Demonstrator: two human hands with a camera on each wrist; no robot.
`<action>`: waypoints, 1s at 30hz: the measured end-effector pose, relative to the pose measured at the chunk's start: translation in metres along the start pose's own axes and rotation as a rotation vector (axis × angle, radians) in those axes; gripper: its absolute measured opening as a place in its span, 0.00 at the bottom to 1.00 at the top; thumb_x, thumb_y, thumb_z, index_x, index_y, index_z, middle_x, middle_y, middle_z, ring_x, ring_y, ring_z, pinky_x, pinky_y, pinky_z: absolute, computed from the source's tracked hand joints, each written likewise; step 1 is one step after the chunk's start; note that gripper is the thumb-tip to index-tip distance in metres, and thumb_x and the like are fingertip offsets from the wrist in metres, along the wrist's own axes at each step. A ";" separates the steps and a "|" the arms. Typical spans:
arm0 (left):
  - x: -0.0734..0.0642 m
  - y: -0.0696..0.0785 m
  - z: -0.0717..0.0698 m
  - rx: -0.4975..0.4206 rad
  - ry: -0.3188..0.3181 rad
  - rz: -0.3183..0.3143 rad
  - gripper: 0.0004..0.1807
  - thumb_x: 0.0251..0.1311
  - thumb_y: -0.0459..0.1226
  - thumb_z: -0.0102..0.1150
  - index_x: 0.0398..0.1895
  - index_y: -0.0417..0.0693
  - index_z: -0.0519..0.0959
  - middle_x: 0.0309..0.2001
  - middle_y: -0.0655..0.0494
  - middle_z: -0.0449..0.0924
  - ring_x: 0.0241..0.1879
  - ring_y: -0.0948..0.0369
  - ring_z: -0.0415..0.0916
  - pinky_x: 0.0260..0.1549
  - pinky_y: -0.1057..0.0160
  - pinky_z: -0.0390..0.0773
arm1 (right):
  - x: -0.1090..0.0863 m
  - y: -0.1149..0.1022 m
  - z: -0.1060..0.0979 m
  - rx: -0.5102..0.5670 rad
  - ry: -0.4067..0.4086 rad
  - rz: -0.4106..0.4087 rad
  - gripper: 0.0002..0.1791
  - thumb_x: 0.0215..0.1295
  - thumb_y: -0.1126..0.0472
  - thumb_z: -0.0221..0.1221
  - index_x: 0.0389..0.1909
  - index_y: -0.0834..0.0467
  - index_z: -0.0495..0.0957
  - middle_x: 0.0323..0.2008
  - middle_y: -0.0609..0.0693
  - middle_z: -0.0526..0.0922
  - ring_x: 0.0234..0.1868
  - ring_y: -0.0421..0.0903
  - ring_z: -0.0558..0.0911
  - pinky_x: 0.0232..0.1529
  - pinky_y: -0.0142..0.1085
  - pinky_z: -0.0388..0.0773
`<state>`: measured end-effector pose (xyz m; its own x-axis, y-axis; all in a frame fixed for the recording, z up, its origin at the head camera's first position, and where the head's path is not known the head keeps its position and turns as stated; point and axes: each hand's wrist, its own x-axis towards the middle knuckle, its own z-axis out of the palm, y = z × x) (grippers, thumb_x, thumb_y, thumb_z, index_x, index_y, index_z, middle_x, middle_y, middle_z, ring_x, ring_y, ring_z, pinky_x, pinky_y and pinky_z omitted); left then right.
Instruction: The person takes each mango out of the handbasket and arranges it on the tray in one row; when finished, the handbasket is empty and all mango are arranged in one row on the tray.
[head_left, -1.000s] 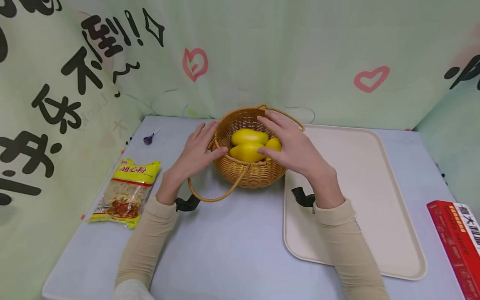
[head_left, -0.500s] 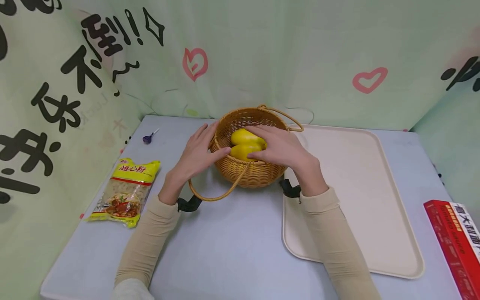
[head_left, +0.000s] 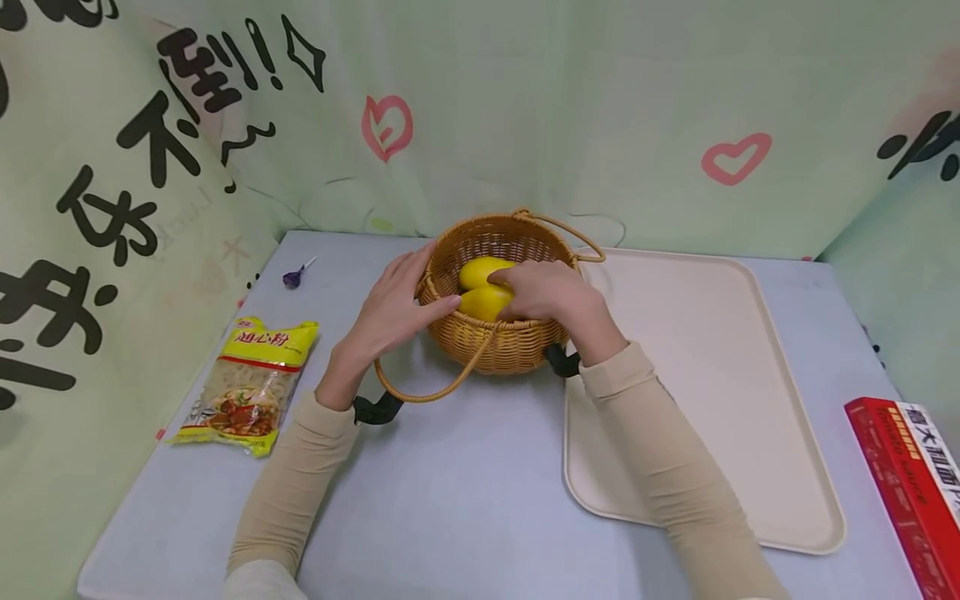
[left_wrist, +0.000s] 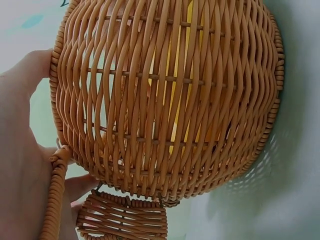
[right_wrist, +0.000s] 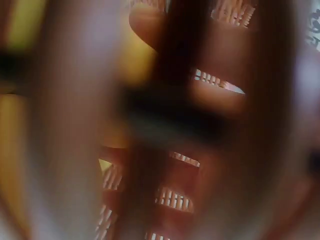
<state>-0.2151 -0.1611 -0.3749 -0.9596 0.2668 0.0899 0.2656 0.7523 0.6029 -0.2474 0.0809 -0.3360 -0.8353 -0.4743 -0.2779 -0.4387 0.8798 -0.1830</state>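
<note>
In the head view a round wicker basket (head_left: 495,354) stands at the table's back, its handle loops lowered outward. My left hand (head_left: 397,300) holds its left side, thumb over the rim and fingers along the outside. In the left wrist view this hand (left_wrist: 20,130) is beside the woven wall, near a handle (left_wrist: 55,195). My right hand (head_left: 551,292) reaches into the basket, fingers curled around a yellow mango (head_left: 483,302). Another mango (head_left: 480,272) lies behind it. The palm covers the basket's right side. The right wrist view is mostly blurred fingers (right_wrist: 75,125).
A beige tray (head_left: 720,400) lies right of the basket, under the right forearm. At the left are a yellow noodle bag (head_left: 251,383) and a small purple-headed item (head_left: 292,279). A red tomato sauce box (head_left: 900,483) is by the right edge. Printed curtains (head_left: 555,125) surround the table.
My right hand has moved left and down from the basket's right rim into it, its fingers curling and covering the mango at the right. The left hand and basket have stayed put.
</note>
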 end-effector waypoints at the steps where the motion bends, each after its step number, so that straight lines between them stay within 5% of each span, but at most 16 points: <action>1: 0.000 0.000 0.000 0.000 0.000 0.000 0.51 0.56 0.73 0.49 0.79 0.76 0.42 0.80 0.64 0.48 0.79 0.54 0.43 0.72 0.37 0.52 | 0.000 0.000 0.000 -0.003 -0.005 -0.004 0.34 0.63 0.47 0.60 0.71 0.44 0.69 0.64 0.50 0.78 0.54 0.52 0.78 0.51 0.48 0.73; 10: -0.001 0.002 0.000 0.004 0.001 -0.012 0.49 0.57 0.73 0.49 0.78 0.79 0.41 0.80 0.63 0.47 0.79 0.54 0.43 0.72 0.36 0.53 | 0.004 -0.002 -0.003 0.039 -0.042 -0.027 0.33 0.65 0.51 0.61 0.72 0.47 0.68 0.66 0.51 0.75 0.60 0.52 0.76 0.61 0.51 0.71; 16: -0.002 0.002 0.001 -0.004 -0.001 -0.011 0.49 0.57 0.72 0.49 0.79 0.78 0.41 0.80 0.64 0.48 0.79 0.54 0.43 0.71 0.35 0.53 | 0.006 0.000 -0.001 0.058 -0.028 -0.074 0.33 0.64 0.53 0.64 0.70 0.49 0.70 0.61 0.51 0.79 0.53 0.51 0.77 0.57 0.47 0.72; 23: -0.002 0.001 0.002 -0.001 0.008 -0.007 0.49 0.57 0.72 0.49 0.79 0.76 0.42 0.80 0.64 0.48 0.79 0.54 0.43 0.71 0.35 0.53 | 0.004 -0.002 0.001 0.055 0.118 -0.080 0.34 0.58 0.45 0.63 0.67 0.47 0.72 0.55 0.48 0.80 0.46 0.49 0.77 0.46 0.44 0.74; 30: -0.003 0.001 0.003 0.003 0.007 -0.012 0.50 0.56 0.74 0.47 0.79 0.78 0.41 0.80 0.62 0.47 0.79 0.53 0.43 0.71 0.34 0.53 | -0.001 0.002 0.002 0.150 0.327 -0.093 0.37 0.52 0.50 0.59 0.68 0.48 0.69 0.51 0.50 0.75 0.42 0.48 0.75 0.44 0.43 0.74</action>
<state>-0.2120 -0.1590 -0.3767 -0.9633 0.2537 0.0881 0.2544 0.7573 0.6015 -0.2466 0.0837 -0.3377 -0.8663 -0.4962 0.0580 -0.4849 0.8074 -0.3362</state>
